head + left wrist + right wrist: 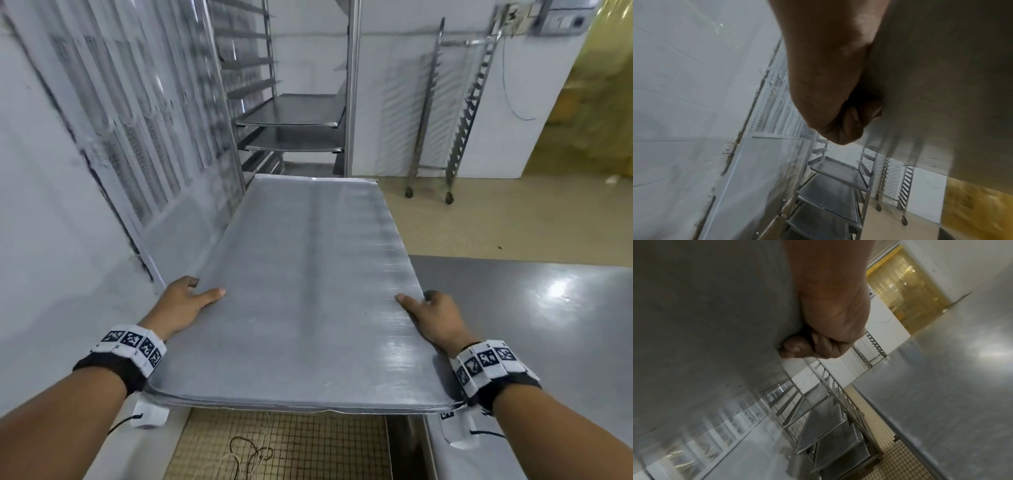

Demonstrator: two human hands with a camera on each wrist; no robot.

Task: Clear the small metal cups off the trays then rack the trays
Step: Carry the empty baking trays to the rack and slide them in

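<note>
Two hands, left hand (185, 301) and right hand (435, 317), grip the baking tray (308, 291) by its long edges, long axis pointing away toward the far tray rack (291, 113).

You hold a bare grey metal tray (308, 284) level, lengthwise toward the rack (291, 113) bearing two trays.

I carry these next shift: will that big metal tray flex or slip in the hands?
The tray is probably stiff: held by its long edges, it shows no sag. Possibly slippery, being smooth, shiny metal. Likely awkward: the left hand and right hand grip far apart.
</note>
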